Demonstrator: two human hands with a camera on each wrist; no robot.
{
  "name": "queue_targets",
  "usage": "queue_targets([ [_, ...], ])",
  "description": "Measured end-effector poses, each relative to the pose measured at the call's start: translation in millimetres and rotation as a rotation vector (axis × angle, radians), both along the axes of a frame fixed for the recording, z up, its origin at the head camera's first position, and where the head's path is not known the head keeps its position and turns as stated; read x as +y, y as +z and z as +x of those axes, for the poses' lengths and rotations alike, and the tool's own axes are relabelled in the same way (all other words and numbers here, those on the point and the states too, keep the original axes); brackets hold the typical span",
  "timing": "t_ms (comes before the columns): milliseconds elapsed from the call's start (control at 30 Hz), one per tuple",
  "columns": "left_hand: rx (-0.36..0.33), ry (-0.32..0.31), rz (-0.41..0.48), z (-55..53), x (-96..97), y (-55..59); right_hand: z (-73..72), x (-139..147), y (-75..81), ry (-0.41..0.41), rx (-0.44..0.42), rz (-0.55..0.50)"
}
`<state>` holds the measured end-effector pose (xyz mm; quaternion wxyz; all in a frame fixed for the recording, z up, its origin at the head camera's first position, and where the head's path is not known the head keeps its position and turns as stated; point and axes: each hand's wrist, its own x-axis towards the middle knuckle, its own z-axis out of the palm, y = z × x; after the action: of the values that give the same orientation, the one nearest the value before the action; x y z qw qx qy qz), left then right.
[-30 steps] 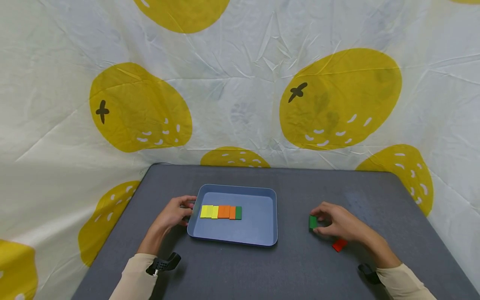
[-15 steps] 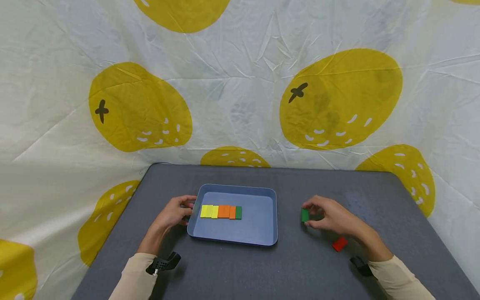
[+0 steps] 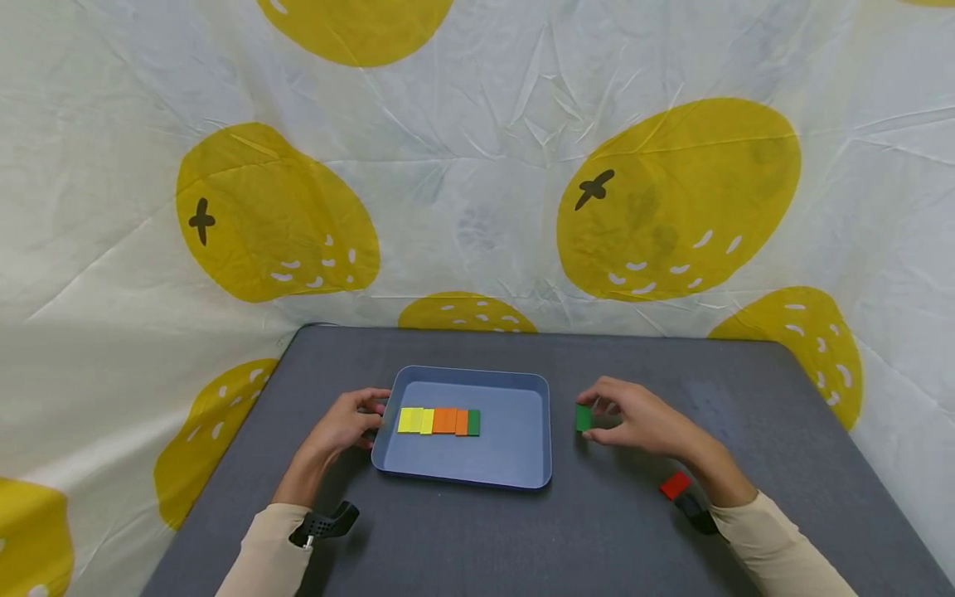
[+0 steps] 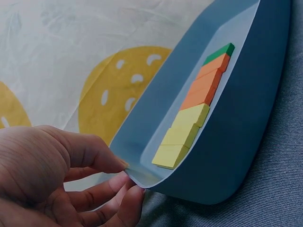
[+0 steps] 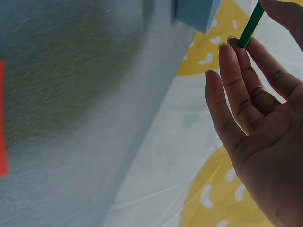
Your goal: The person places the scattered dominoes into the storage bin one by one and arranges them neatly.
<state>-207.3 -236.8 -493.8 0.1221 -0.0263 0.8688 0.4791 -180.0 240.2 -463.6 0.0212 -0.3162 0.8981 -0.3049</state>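
Note:
In the head view my right hand point(image 3: 637, 419) pinches a green block point(image 3: 584, 418) between thumb and fingertips, just right of the tray. The right wrist view shows that green block point(image 5: 251, 24) edge-on and thin. My left hand point(image 3: 345, 424) is at the left end of the blue-grey tray point(image 3: 515, 448); in the left wrist view its thumb and fingers pinch the tray's rim point(image 4: 150, 185). Inside the tray lies a row of flat blocks, left to right: yellow blocks point(image 3: 412, 420), orange blocks point(image 3: 446, 421) and one green block point(image 3: 474, 423). They sit side by side, slightly uneven.
A red block point(image 3: 676, 485) lies on the dark grey table point(image 3: 477, 543), beside the right wrist's black strap point(image 3: 695, 512). Behind the table hangs a white cloth point(image 3: 462, 207) printed with yellow fruit.
My right hand has carried the green block leftward and a little farther back, away from the red block and close to the tray. The left hand and tray have stayed put.

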Motion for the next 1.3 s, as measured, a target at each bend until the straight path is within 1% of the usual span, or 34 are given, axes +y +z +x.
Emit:
queue_targets([
  [300, 0.0, 0.001, -0.021, 0.2, -0.6, -0.4, -4.7, -21.7, 10.8, 0.02, 0.003, 0.031],
  [533, 0.001, -0.012, -0.022, 0.6, -0.7, 0.9, -8.0, -38.0, 15.5, 0.024, -0.008, 0.048],
  [767, -0.007, -0.002, -0.017, 0.3, 1.0, 1.9, -12.1, -53.5, 20.3, 0.047, -0.005, 0.048],
  [867, -0.008, 0.0, -0.015, 0.1, 1.2, 1.4, -14.4, -60.2, 21.1, 0.059, -0.004, 0.055],
  [1067, -0.007, 0.001, -0.008, 0.2, 1.0, 0.8, -18.9, -73.4, 21.9, 0.081, -0.03, 0.061],
  [1300, -0.009, 0.001, -0.013, 0.7, 1.1, 1.3, -24.6, -84.3, 21.1, 0.136, -0.023, 0.048],
])
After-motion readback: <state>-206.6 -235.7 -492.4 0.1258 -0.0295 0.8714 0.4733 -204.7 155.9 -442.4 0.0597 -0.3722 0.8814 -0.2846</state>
